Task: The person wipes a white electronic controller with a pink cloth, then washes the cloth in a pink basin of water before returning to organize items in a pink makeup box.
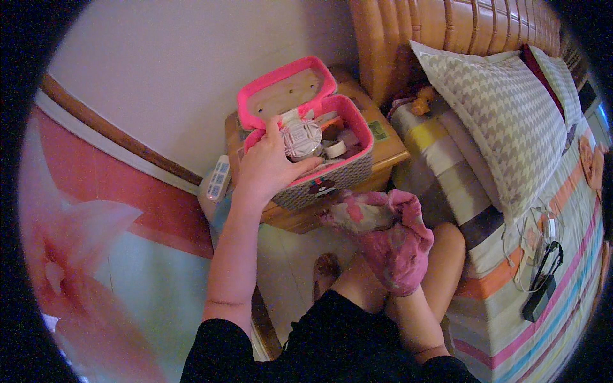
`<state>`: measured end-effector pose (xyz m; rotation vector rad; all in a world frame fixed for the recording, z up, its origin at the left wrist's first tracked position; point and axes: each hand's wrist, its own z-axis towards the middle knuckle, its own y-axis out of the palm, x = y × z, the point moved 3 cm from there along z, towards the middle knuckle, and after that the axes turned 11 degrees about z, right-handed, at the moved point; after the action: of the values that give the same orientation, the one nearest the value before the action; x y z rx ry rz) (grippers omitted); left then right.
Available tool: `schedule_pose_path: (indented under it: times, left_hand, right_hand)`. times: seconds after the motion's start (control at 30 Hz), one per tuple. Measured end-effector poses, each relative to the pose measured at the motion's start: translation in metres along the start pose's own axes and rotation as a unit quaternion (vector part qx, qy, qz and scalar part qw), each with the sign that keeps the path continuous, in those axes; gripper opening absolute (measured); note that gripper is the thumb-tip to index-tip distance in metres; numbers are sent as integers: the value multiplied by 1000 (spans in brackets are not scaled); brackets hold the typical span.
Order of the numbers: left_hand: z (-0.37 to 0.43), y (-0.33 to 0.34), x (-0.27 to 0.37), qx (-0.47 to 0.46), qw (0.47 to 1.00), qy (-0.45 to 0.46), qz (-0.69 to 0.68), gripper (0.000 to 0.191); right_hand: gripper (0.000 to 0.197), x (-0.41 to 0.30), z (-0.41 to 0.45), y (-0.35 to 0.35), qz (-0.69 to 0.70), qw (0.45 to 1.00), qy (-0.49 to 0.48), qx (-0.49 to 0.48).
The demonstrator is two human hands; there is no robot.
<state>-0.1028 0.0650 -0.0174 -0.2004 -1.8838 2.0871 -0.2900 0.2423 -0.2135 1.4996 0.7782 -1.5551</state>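
My left hand (270, 165) reaches into a woven box with pink trim (347, 170), gripping a round, clear-lidded container (302, 139) by its side. The box's pink-edged lid (287, 88) is tipped back behind it. Inside, beside the container, lie a white roll (335, 149) and an orange item (331, 123). A pink patterned cloth (395, 239) covers my right hand (407, 282), so its fingers are hidden; the cloth hangs in front of the box, above my knees.
The box rests on a wooden nightstand (383, 160) against the wall. A power strip (219, 179) stands to its left. On the striped bed (507, 330) at right are a houndstooth pillow (498, 110), a black box-shaped device (539, 298) and white cables (519, 258).
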Motion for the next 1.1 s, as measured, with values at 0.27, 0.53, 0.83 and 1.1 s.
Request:
schedule_pose_path:
  times: [0.27, 0.53, 0.83, 1.1]
  left_hand:
    - [12, 9, -4, -5, 1000, -21, -11, 83]
    - [-22, -31, -1, 71, 983, -13, -167, 79]
    - [-89, -51, 46, 246, 937, 159, -188, 83]
    - [-113, -24, 57, 255, 845, 254, -396, 86]
  right_hand:
    - [30, -4, 2, 5, 3, 999, -25, 20]
    - [36, -88, 6, 34, -30, 998, -51, -20]
    - [45, -146, 42, 71, 136, 968, -210, 6]
    - [62, -150, 15, 75, 293, 916, -246, -121]
